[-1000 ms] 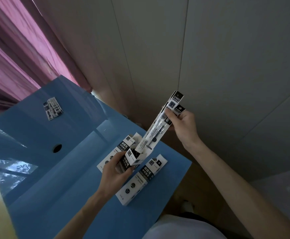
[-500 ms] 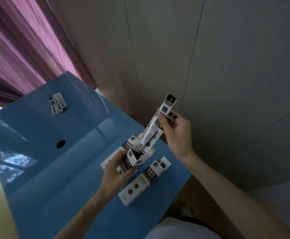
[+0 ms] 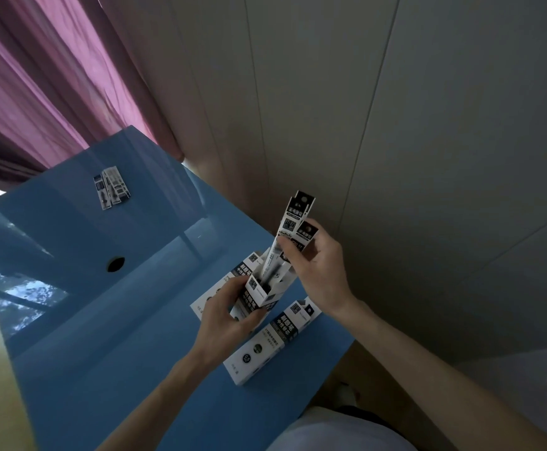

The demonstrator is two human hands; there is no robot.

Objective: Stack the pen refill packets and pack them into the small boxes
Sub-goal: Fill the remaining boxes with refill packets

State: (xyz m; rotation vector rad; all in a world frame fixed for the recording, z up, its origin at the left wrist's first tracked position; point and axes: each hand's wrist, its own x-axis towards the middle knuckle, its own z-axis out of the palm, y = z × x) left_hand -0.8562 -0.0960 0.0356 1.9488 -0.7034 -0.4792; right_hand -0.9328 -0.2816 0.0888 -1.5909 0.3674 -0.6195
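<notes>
left hand (image 3: 225, 315) grips open box (image 3: 255, 296) | right hand (image 3: 314, 271) pinches refill packets (image 3: 290, 236), partly in | spare packets (image 3: 111, 187) left on table (image 3: 103, 320); lying boxes (image 3: 270, 343) possibly filled

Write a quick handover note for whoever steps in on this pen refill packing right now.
Left hand grips the open box, held upright above the blue table.
Right hand pinches the refill packets, lower ends inside the box mouth, tops sticking out.
Done: packets partly in.
Left: push them fully in, close the flap. Two more boxes lie on the table, one near, one behind the left hand. A few loose packets lie at the far side.
</notes>
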